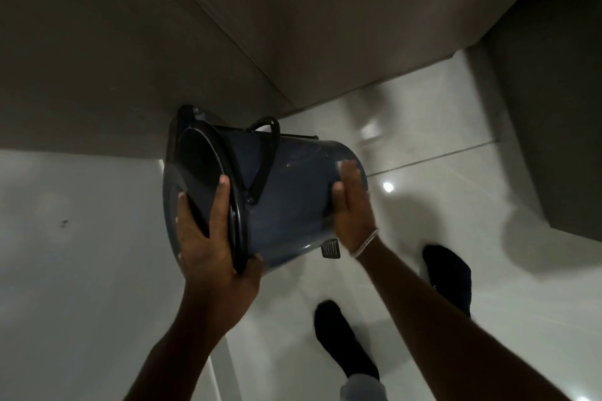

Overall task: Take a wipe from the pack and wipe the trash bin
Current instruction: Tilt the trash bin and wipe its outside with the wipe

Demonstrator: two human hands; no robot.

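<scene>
wiping the blue pedal bin point(293, 198), held on its side above the tiled floor point(456, 114), should go best with the left hand point(211, 238) curled tight round the black rim point(239, 238) while the right hand point(351, 202), fingers straight, presses what looks like the wipe point(341, 165) flat along the wall.

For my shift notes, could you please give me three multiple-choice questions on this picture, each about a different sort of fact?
1. Where does the left hand grip the bin? A its rim, B its pedal, C its base.
2. What colour is the bin's body? A red, B blue-grey, C yellow.
3. How is the bin held? A upright, B tipped on its side, C upside down.
Answers: 1 A, fingers and thumb curl round the black rim; 2 B, the body shows blue-grey; 3 B, its lid end faces left, not up.
</scene>
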